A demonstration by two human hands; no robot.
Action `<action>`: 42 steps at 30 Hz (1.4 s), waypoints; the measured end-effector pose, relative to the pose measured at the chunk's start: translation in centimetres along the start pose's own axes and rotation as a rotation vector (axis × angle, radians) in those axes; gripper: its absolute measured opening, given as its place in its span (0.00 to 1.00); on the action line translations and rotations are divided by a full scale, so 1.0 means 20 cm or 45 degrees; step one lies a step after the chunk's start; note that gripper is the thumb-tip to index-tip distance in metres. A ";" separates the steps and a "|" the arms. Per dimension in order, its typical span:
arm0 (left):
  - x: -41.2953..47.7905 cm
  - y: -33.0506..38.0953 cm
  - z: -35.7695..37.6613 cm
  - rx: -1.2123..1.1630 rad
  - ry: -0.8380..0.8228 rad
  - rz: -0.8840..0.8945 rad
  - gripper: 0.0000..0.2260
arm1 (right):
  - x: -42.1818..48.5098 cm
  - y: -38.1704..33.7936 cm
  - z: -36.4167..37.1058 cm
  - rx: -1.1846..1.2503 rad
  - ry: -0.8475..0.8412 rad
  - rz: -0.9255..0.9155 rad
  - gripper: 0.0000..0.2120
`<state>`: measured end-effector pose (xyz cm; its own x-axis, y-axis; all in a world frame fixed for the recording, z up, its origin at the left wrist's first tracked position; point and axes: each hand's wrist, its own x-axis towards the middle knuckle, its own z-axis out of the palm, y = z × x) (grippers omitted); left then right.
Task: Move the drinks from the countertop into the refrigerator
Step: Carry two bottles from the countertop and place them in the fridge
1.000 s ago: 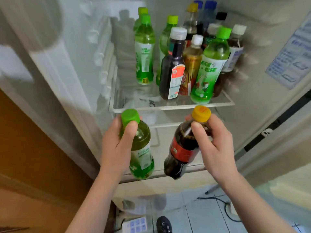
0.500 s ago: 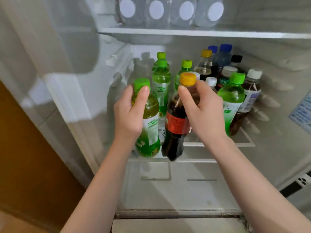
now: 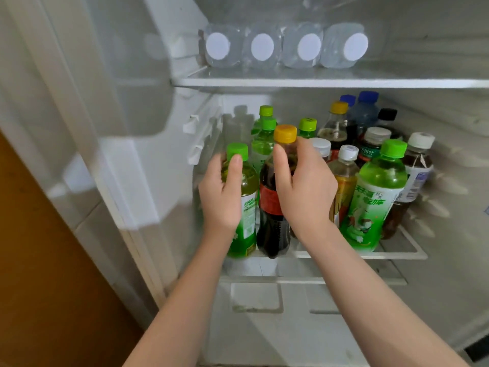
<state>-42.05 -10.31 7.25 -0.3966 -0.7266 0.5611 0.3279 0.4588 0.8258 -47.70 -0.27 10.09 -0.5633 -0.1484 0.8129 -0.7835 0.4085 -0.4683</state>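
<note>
The left hand (image 3: pixel 222 200) curls its fingers round the green tea bottle (image 3: pixel 250 215), the right hand (image 3: pixel 304 192) round the cola bottle (image 3: pixel 272 229) at its neck. Both bottles are at the shelf's (image 3: pixel 397 255) front-left edge, centre frame. Other bottles (image 3: pixel 375 197) crowd rightward; label writing is blurred.

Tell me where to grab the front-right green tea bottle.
Grip the tea bottle by its neck under the green cap, from the front: it stands upright at the shelf edge, with an amber bottle and brown bottle flanking its body.

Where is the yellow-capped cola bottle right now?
Head view: the cola bottle is at the front left of the lower shelf, gripped by the right hand, beside the green tea bottle the left hand holds.
</note>
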 end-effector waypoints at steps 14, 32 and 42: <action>-0.36 -0.25 -0.09 0.166 -0.297 -0.181 0.38 | -0.51 0.22 0.05 0.039 -0.301 0.190 0.34; -0.34 -0.38 -0.06 0.094 -0.295 -0.239 0.39 | -0.65 0.38 0.06 0.077 -0.379 0.216 0.27; -0.39 -0.32 0.15 0.761 -0.116 0.145 0.55 | -0.76 0.74 -0.12 -0.132 -0.304 -0.091 0.12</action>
<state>-43.70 -6.13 -2.25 -0.4680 -0.6216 0.6282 -0.1545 0.7574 0.6344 -50.02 10.19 -8.36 -0.5632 -0.3830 0.7322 -0.7991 0.4779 -0.3647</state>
